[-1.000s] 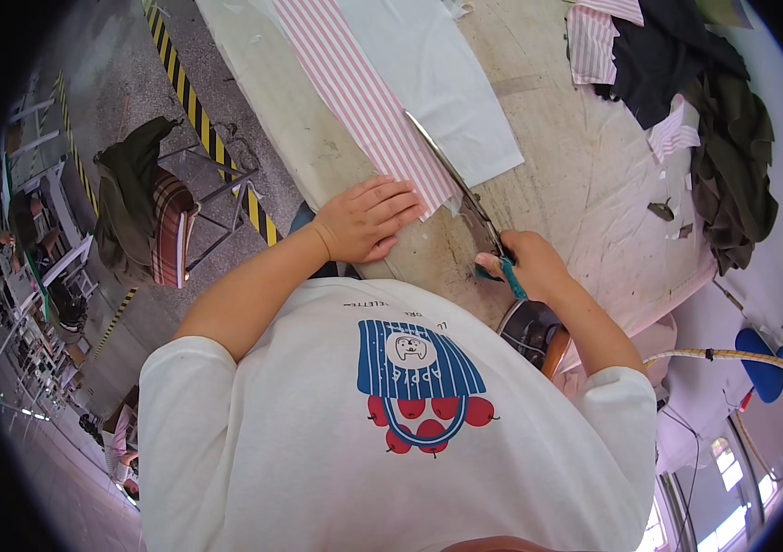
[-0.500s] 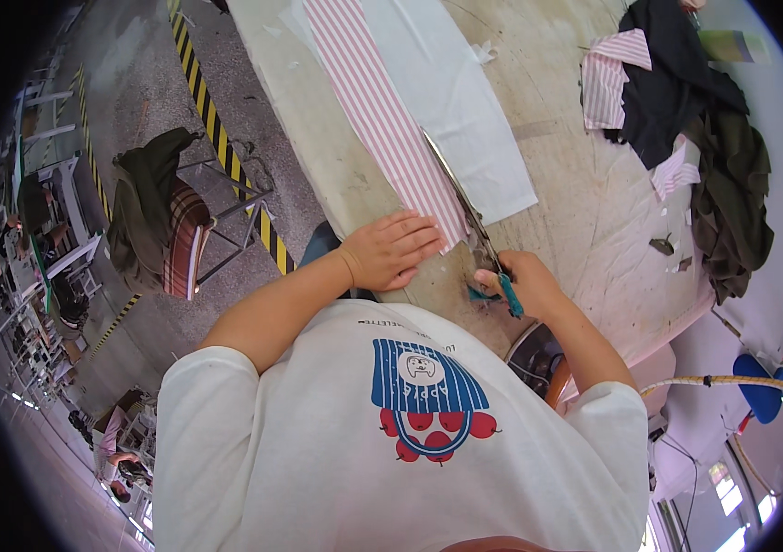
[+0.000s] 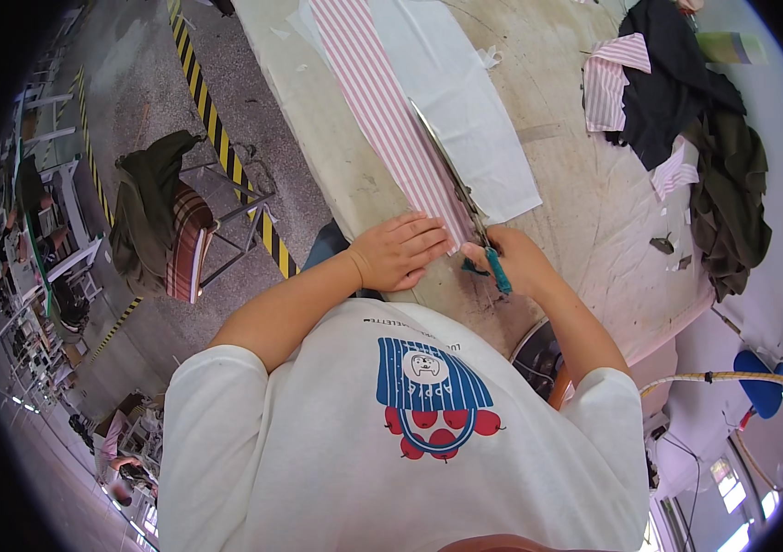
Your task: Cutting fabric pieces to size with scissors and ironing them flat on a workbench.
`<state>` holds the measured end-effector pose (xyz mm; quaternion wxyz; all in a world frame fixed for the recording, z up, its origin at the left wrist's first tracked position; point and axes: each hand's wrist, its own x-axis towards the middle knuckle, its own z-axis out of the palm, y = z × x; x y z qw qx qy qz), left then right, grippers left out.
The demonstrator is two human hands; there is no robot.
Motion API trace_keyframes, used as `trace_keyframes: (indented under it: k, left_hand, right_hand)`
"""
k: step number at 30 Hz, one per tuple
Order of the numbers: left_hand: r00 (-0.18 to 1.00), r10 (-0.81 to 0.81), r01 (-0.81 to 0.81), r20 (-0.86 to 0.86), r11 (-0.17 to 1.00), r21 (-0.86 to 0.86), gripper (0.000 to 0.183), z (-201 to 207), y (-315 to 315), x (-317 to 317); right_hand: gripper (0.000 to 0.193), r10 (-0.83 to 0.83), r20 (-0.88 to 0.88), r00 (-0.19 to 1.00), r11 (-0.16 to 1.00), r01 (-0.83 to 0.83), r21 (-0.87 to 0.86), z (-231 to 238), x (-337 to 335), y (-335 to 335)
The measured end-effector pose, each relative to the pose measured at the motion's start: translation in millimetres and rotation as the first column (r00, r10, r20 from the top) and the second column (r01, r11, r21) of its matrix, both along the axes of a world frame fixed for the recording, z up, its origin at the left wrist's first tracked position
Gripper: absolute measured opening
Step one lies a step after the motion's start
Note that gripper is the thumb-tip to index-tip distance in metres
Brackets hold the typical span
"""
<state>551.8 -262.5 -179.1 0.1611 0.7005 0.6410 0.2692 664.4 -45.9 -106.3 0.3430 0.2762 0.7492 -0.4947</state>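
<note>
A long strip of pink-and-white striped fabric [image 3: 368, 87] runs away from me over white cloth [image 3: 465, 110] on the table. My left hand [image 3: 400, 251] lies flat with fingers stretched, its fingertips on the near end of the strip. In my right hand [image 3: 518, 259] I grip large scissors [image 3: 458, 189] by their teal-wrapped handles, with my thumb on the left one. The metal blades point away along the strip's right edge and look nearly together. How much fabric lies between them is too fine to make out.
Dark and olive garments [image 3: 730, 193] and striped scraps [image 3: 605, 87] are heaped at the table's [image 3: 594, 202] right. Left of the table, a stool [image 3: 235, 221] bears folded cloth [image 3: 157, 216]. A person [image 3: 117, 460] sits far off at lower left.
The scissors and my right hand have moved forward and slightly left along the strip's edge, and the handles have drawn closer together. My left hand stays flat in nearly the same place.
</note>
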Motion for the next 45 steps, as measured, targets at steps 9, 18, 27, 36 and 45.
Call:
trace_keyframes:
  k: [9, 18, 27, 36, 45]
  left_hand:
    - [1.0, -0.019, 0.019, -0.006, 0.999, 0.031, 0.055, 9.2, -3.6, -1.0]
    - [1.0, -0.018, 0.018, -0.014, 1.0, 0.021, 0.051, 18.5, -15.2, 5.0]
    - [1.0, 0.017, -0.016, -0.012, 0.997, 0.081, 0.049, 7.3, -18.6, -6.4]
    - [0.97, 0.175, -0.171, 0.169, 0.984, -0.039, 0.041, -1.5, -15.0, -182.6]
    - [0.946, 0.279, -0.287, -0.166, 0.958, -0.025, 0.058, -19.0, 25.1, -383.0]
  right_hand:
    - [0.044, -0.065, -0.015, 0.998, 0.997, 0.064, -0.041, -1.0, -12.1, -9.8]
    - [0.049, -0.142, 0.016, 0.99, 0.986, 0.143, -0.081, 23.1, -40.5, -27.1]
    - [0.049, -0.186, -0.085, 0.979, 0.981, 0.18, -0.068, 5.1, -75.9, -39.3]
    - [0.049, -0.184, 0.015, 0.983, 0.98, 0.184, -0.068, 2.6, -150.9, -28.8]
    - [0.043, -0.344, 0.165, 0.924, 0.924, 0.364, -0.115, 0.0, -240.4, -25.5]
